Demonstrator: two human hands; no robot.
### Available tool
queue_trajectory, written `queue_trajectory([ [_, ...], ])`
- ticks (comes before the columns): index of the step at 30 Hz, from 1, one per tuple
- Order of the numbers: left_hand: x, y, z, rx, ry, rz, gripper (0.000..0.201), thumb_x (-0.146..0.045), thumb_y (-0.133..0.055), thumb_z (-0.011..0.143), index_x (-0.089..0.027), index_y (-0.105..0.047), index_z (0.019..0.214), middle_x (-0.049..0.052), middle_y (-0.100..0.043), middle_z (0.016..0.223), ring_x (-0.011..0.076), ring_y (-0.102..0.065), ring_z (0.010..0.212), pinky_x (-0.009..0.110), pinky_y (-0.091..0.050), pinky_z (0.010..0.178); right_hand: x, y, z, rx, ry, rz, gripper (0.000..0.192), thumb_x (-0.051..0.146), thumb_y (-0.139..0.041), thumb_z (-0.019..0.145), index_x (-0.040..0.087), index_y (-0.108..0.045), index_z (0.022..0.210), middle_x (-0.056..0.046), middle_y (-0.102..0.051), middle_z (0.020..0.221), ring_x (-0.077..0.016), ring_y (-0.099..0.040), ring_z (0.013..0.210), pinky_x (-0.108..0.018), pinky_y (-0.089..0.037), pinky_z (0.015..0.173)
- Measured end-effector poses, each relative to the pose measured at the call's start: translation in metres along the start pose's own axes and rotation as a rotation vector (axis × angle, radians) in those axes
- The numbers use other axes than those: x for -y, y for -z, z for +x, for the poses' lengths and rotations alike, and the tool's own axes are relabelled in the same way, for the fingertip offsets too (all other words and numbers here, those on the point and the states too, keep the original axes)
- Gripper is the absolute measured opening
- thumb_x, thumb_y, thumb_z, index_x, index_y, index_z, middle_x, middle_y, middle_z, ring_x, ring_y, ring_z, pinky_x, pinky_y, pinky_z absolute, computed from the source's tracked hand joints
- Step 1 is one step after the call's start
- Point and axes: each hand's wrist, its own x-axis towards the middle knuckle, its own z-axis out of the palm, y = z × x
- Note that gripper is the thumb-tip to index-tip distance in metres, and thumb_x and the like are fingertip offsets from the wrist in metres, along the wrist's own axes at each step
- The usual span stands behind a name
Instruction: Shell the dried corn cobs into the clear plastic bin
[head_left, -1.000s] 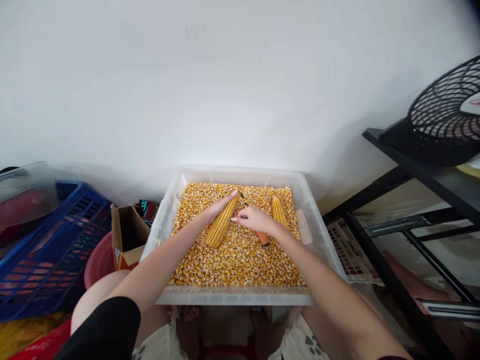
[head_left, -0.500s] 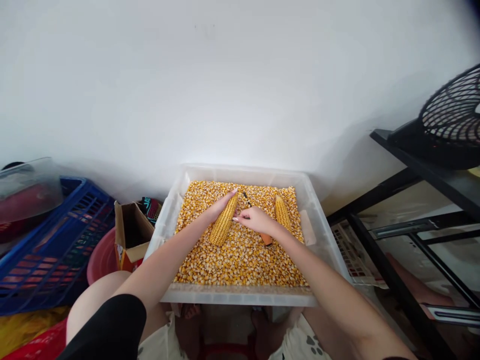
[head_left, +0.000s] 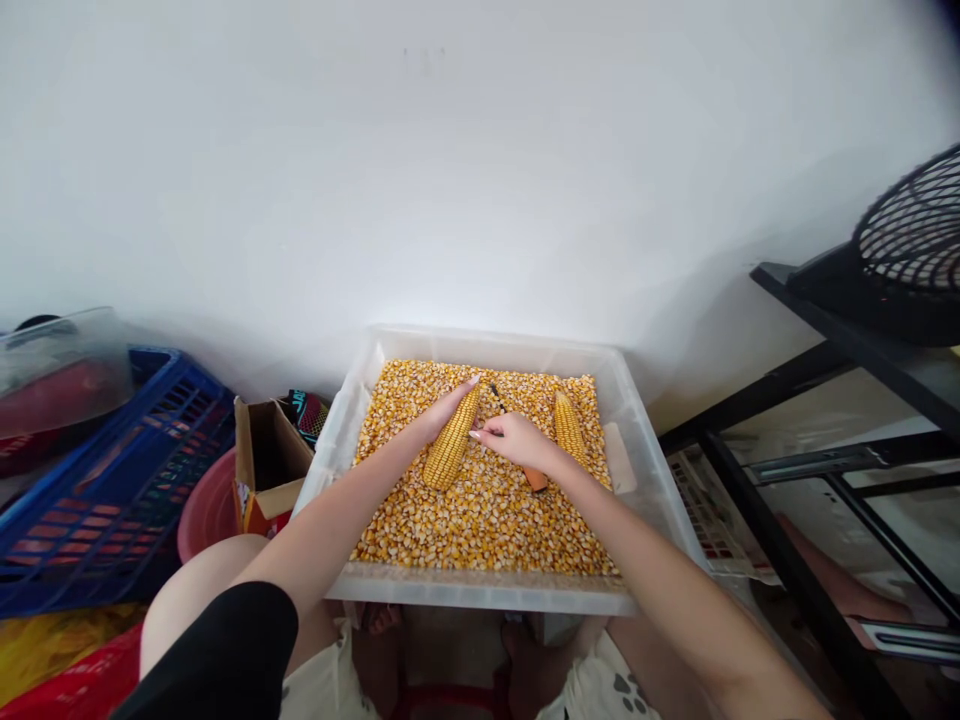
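Note:
My left hand (head_left: 448, 408) is wrapped around the upper left side of an ear of corn (head_left: 452, 445), tilted over a bed of loose corn kernels (head_left: 480, 530). Its yellow kernel rows look full. My right hand (head_left: 511, 438) is closed in a pinch, fingertips at the ear's right edge; whatever is between them is too small to make out. Beneath that hand lies a tool with an orange handle (head_left: 535, 479) and a dark shaft (head_left: 495, 392), its middle hidden. A second ear of corn (head_left: 569, 428) rests on the kernels to the right.
The kernels fill a translucent plastic bin (head_left: 480, 597) at my knees, against a white wall (head_left: 480, 180). Leftward are an open cardboard box (head_left: 274, 455), a pink basin (head_left: 210, 508) and a blue crate (head_left: 112, 500). A black metal frame (head_left: 795, 540) with a fan (head_left: 915, 230) stands right.
The whole view has shifted slightly, so everything sits a little further right. Both hands keep nearly the same position at the ear of corn.

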Motion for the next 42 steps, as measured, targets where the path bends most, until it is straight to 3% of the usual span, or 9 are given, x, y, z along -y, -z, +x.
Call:
queue_trajectory([
  [7, 0.002, 0.001, 0.002, 0.008, -0.002, -0.004, 0.058, -0.07, -0.044, 0.07, -0.014, -0.057, 0.061, 0.007, -0.059, 0.049, 0.0161, -0.056, 0.044, 0.027, -0.045, 0.045, -0.001, -0.005, 0.0, -0.013, -0.034, 0.015, 0.039, 0.039, -0.045, 0.083, 0.015, -0.05, 0.053, 0.004, -0.04, 0.046, -0.0075, -0.033, 0.046, -0.023, -0.019, 0.049],
  [12, 0.003, 0.0, 0.003, -0.081, -0.003, 0.001, 0.057, -0.071, -0.043, 0.07, -0.015, -0.055, 0.061, 0.006, -0.058, 0.048, 0.0155, -0.055, 0.043, 0.027, -0.044, 0.044, 0.01, -0.016, -0.002, -0.069, -0.127, 0.008, 0.036, 0.034, -0.045, 0.083, 0.015, -0.053, 0.054, 0.001, -0.046, 0.048, -0.009, -0.037, 0.047, -0.023, -0.022, 0.049],
  [17, 0.003, -0.004, 0.0, -0.17, -0.007, 0.012, 0.057, -0.07, -0.047, 0.067, -0.015, -0.055, 0.063, 0.006, -0.057, 0.047, 0.0166, -0.055, 0.043, 0.028, -0.045, 0.043, 0.023, -0.022, -0.005, -0.073, -0.134, -0.268, 0.032, 0.031, -0.043, 0.085, 0.015, -0.064, 0.067, -0.007, -0.063, 0.064, -0.0134, -0.049, 0.055, -0.025, -0.028, 0.055],
  [22, 0.005, -0.005, -0.002, -0.228, -0.083, 0.079, 0.059, -0.072, -0.049, 0.065, -0.014, -0.056, 0.062, 0.006, -0.058, 0.049, 0.0173, -0.056, 0.044, 0.028, -0.045, 0.044, 0.028, -0.018, -0.005, 0.001, -0.06, -0.49, 0.032, 0.028, -0.038, 0.087, 0.012, -0.066, 0.087, -0.013, -0.067, 0.076, -0.0173, -0.056, 0.063, -0.027, -0.031, 0.059],
  [26, 0.006, -0.008, -0.004, -0.257, -0.092, 0.106, 0.057, -0.07, -0.048, 0.067, -0.014, -0.056, 0.064, 0.006, -0.059, 0.049, 0.0176, -0.057, 0.045, 0.029, -0.046, 0.046, 0.018, -0.017, -0.002, -0.015, -0.054, -0.31, 0.031, 0.029, -0.043, 0.086, 0.014, -0.064, 0.07, -0.006, -0.062, 0.063, -0.013, -0.049, 0.055, -0.025, -0.028, 0.054],
  [30, 0.004, -0.012, -0.008, -0.249, -0.114, 0.129, 0.054, -0.069, -0.048, 0.068, -0.015, -0.055, 0.064, 0.005, -0.058, 0.048, 0.0175, -0.056, 0.046, 0.029, -0.046, 0.047, 0.007, -0.021, -0.001, -0.057, -0.11, -0.086, 0.035, 0.031, -0.046, 0.083, 0.015, -0.054, 0.053, 0.001, -0.048, 0.048, -0.009, -0.037, 0.047, -0.022, -0.023, 0.05],
  [35, 0.004, -0.01, -0.007, -0.283, -0.148, 0.173, 0.054, -0.067, -0.048, 0.069, -0.014, -0.057, 0.07, 0.005, -0.06, 0.055, 0.0183, -0.058, 0.054, 0.028, -0.044, 0.052, 0.002, -0.022, 0.002, -0.039, -0.06, -0.035, 0.034, 0.033, -0.048, 0.081, 0.015, -0.051, 0.052, 0.003, -0.042, 0.046, -0.008, -0.034, 0.046, -0.022, -0.021, 0.049],
  [39, 0.007, -0.005, 0.0, -0.395, -0.234, 0.353, 0.053, -0.066, -0.048, 0.068, -0.014, -0.058, 0.068, 0.004, -0.058, 0.058, 0.0176, -0.055, 0.063, 0.025, -0.039, 0.057, -0.007, -0.017, 0.006, 0.03, -0.025, -0.006, 0.037, 0.038, -0.047, 0.081, 0.015, -0.05, 0.051, 0.004, -0.041, 0.046, -0.0074, -0.03, 0.046, -0.023, -0.02, 0.048],
  [42, 0.008, -0.006, 0.002, -0.412, -0.254, 0.479, 0.054, -0.067, -0.045, 0.07, -0.015, -0.056, 0.062, 0.002, -0.054, 0.054, 0.0167, -0.051, 0.06, 0.025, -0.035, 0.056, -0.014, -0.012, 0.007, 0.092, -0.013, 0.03, 0.041, 0.043, -0.046, 0.08, 0.015, -0.048, 0.05, 0.005, -0.036, 0.044, -0.007, -0.029, 0.045, -0.023, -0.018, 0.047],
])
